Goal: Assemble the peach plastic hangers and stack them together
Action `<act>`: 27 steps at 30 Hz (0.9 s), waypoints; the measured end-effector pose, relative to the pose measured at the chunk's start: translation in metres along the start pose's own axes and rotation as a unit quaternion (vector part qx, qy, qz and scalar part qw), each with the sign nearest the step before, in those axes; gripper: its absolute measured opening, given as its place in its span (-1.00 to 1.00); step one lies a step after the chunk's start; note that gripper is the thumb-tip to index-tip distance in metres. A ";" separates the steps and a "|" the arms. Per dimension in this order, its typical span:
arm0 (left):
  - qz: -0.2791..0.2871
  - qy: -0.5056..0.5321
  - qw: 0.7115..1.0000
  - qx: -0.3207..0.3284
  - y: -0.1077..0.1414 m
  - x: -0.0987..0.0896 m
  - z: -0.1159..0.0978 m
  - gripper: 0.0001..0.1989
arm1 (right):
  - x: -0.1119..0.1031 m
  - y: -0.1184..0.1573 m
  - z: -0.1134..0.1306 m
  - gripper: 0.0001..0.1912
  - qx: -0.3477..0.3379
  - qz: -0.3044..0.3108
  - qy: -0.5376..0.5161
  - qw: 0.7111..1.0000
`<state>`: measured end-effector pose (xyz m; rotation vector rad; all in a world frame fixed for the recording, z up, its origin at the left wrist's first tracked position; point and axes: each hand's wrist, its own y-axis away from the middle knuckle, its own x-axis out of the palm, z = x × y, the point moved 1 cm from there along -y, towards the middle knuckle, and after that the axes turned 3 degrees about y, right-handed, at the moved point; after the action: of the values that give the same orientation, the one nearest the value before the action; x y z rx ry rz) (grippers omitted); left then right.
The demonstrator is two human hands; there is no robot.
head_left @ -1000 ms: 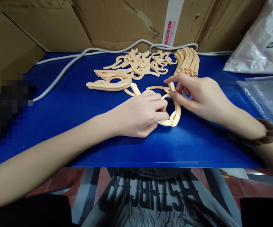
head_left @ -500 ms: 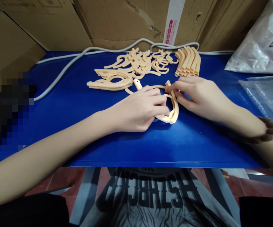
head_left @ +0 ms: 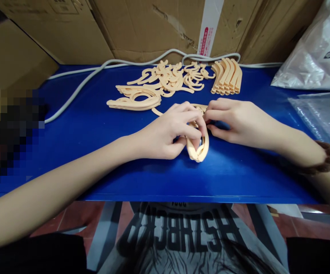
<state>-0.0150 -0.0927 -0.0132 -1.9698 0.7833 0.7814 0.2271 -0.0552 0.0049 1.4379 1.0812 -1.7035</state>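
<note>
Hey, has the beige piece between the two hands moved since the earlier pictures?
Yes: the beige piece now has its near end closer to the blue table's front edge, and farther left relative to the stacked pieces.

1 head-worn view, forward and down

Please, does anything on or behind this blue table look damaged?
Yes: the cardboard box behind the table has a ragged streak, seemingly torn, left of the white tape; the surface around it looks smoother.

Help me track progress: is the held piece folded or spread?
The beige piece is mostly folded: a narrow gap parts its two sides; fingers hide the far end.
</note>
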 end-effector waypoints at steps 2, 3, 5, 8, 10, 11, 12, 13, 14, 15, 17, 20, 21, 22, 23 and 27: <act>-0.004 -0.021 1.000 -0.014 0.001 0.001 0.002 -0.57 | 0.000 0.000 0.001 -0.79 -0.006 0.001 0.006 1.000; -0.005 -0.034 0.999 -0.022 0.002 0.002 0.003 -0.56 | 0.000 0.001 0.001 -0.79 -0.004 0.002 0.011 1.000; -0.020 -0.064 0.997 -0.033 0.003 0.003 0.003 -0.56 | -0.001 0.001 0.000 -0.78 0.003 0.005 0.017 1.000; -0.039 -0.126 0.991 -0.033 0.005 0.005 0.004 -0.61 | -0.001 0.000 -0.001 -0.75 0.010 0.016 0.006 1.000; -0.033 -0.175 0.984 -0.028 0.005 0.005 0.005 -0.64 | -0.002 0.000 -0.001 -0.74 0.009 0.019 0.001 1.000; -0.025 -0.197 0.980 -0.024 0.005 0.004 0.005 -0.65 | -0.002 0.000 -0.001 -0.74 0.007 0.017 -0.001 1.000; -0.016 -0.216 0.976 -0.022 0.005 0.004 0.005 -0.66 | -0.002 0.000 -0.001 -0.75 0.005 0.015 -0.003 1.000; -0.005 -0.232 0.972 -0.021 0.005 0.003 0.005 -0.66 | -0.003 0.000 0.000 -0.77 0.004 0.013 -0.007 1.000; 0.004 -0.244 0.969 -0.021 0.005 0.002 0.005 -0.67 | -0.003 0.000 0.000 -0.78 0.004 0.012 -0.012 1.000; 0.012 -0.253 0.967 -0.023 0.005 0.002 0.004 -0.68 | -0.004 0.000 0.001 -0.80 0.005 0.014 -0.017 1.000; 0.023 -0.263 0.964 -0.026 0.005 0.001 0.003 -0.70 | -0.005 0.000 0.003 -0.83 0.011 0.023 -0.025 0.999; 0.038 -0.260 0.965 -0.027 0.004 -0.002 -0.001 -0.71 | -0.007 -0.001 0.006 -0.88 0.012 0.030 -0.039 0.999; 0.045 -0.253 0.966 -0.030 0.004 -0.002 -0.002 -0.70 | -0.007 -0.001 0.008 -0.90 0.008 0.029 -0.045 0.999; 0.053 -0.243 0.968 -0.036 0.004 -0.003 -0.003 -0.69 | -0.007 -0.001 0.009 -0.90 0.005 0.028 -0.051 0.998; 0.059 -0.231 0.970 -0.041 0.003 -0.004 -0.005 -0.68 | -0.006 -0.002 0.011 -0.89 0.001 0.027 -0.057 0.998; 0.070 -0.209 0.974 -0.047 0.002 -0.007 -0.007 -0.66 | -0.004 -0.002 0.018 -0.78 -0.010 0.027 -0.061 0.998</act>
<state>-0.0188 -0.0983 -0.0059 -1.7549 0.6425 1.2860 0.2186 -0.0706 0.0104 1.3205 0.9827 -1.7142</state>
